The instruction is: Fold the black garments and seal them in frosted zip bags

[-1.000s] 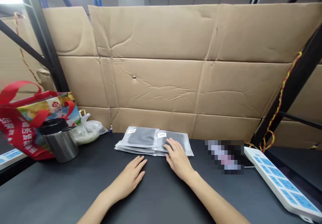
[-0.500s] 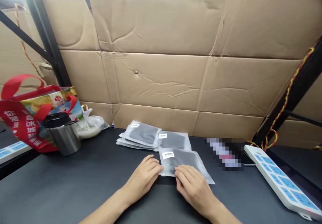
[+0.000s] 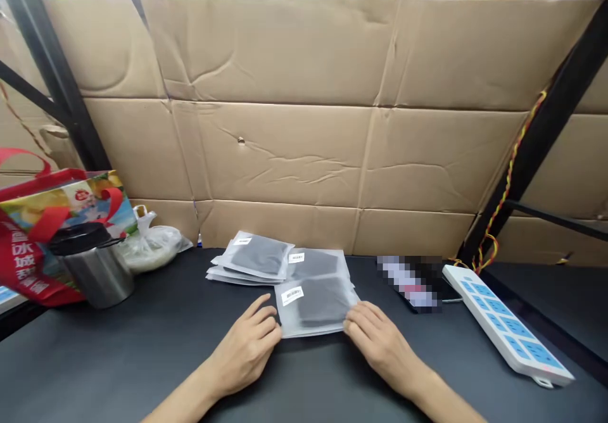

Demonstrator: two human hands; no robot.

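A frosted plastic zip bag [image 3: 320,303] with a dark flat item inside and a white barcode label lies on the black table in front of me. My left hand [image 3: 249,344] pinches its lower left corner, the index finger raised off the plastic. At the lower right corner, the fingers of my right hand [image 3: 377,340] close on the edge. Just behind, partly covered by this bag, is another labelled bag [image 3: 316,261]. To its left rests a stack of similar bags [image 3: 259,256], slightly fanned out.
A steel cup with a black lid [image 3: 95,268], a red shopping bag [image 3: 45,255] and a knotted plastic bag [image 3: 154,246] stand at the left. On the right are a pixelated phone-like object [image 3: 411,284] and a white power strip [image 3: 508,325]. Cardboard [image 3: 285,157] walls the back.
My right hand has shifted from the bag's lower middle to its lower right corner. The bag's near edge now lies straighter. The view has turned slightly to the right.
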